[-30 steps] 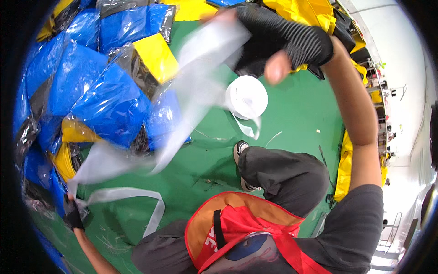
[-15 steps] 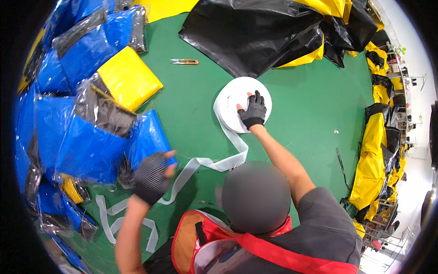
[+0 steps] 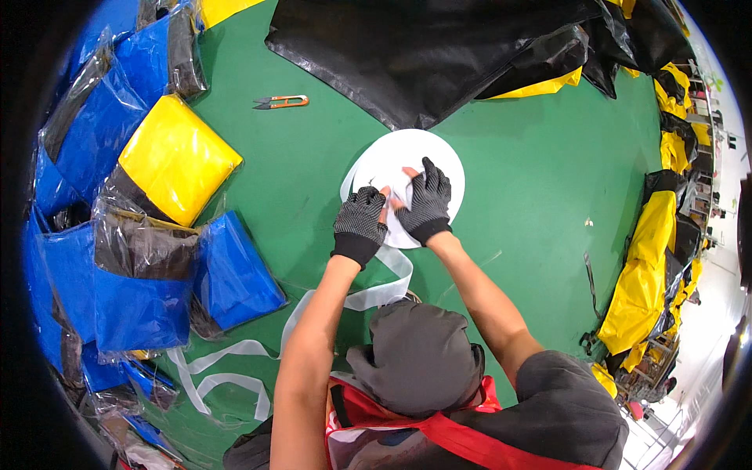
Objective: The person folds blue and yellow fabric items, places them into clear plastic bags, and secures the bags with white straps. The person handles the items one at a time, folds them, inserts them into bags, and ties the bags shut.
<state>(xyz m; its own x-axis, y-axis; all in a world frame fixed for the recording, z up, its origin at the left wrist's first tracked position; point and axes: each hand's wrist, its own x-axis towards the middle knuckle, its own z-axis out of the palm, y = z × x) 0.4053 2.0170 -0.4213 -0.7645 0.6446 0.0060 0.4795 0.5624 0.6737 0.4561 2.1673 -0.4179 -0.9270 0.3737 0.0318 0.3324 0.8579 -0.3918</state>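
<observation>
A wide roll of white ribbon-like tape (image 3: 399, 149) lies flat on the green table. My left hand (image 3: 362, 223), in a dark fingerless-tip glove, is at the roll's left side, fingers bent over its edge and closed on it. My right hand (image 3: 425, 202), gloved alike, rests on top of the roll with its fingers apart. A loose strip of translucent tape (image 3: 384, 294) runs off the roll toward me, passes under my left forearm and lies in bends at the left. What is under my fingers is hidden.
Orange-handled thread snips (image 3: 283, 102) lie beyond the roll on the left. Folded blue packs (image 3: 235, 270) and a yellow pack (image 3: 180, 160) in clear plastic crowd the left side. A black sheet (image 3: 423, 55) covers the far side. Yellow and black material (image 3: 642, 274) hangs along the right.
My left hand has moved right and away from me, from beside the blue packs onto the roll's left edge. The right hand has stayed on the roll. The view has shifted slightly.
</observation>
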